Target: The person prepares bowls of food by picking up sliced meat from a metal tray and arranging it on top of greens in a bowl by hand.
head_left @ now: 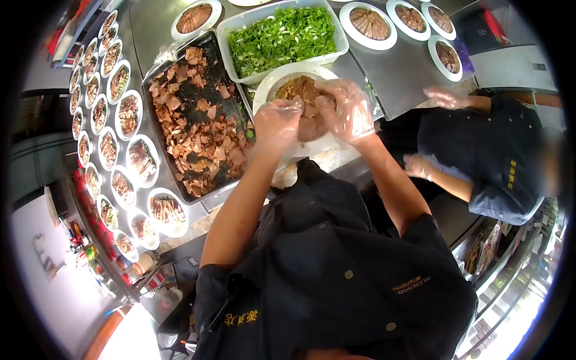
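A white plate (282, 75) lies in front of me with brown sliced meat (303, 89) on it. Both of my hands wear clear plastic gloves and are over this plate. My left hand (279, 123) pinches at the left edge of a meat slice (311, 111). On the other side, my right hand (348, 112) has its fingers closed on the meat, thumb towards me. The gloves and fingers hide part of the slices. Close to my left hand is a black tray (207, 129) of loose meat pieces.
Behind the plate stands a plastic tub (282, 73) of chopped greens (282, 39). Plated meat (369, 24) is at the back, and many filled plates (143, 161) line the left. A co-worker's gloved hands (447, 98) are at the right.
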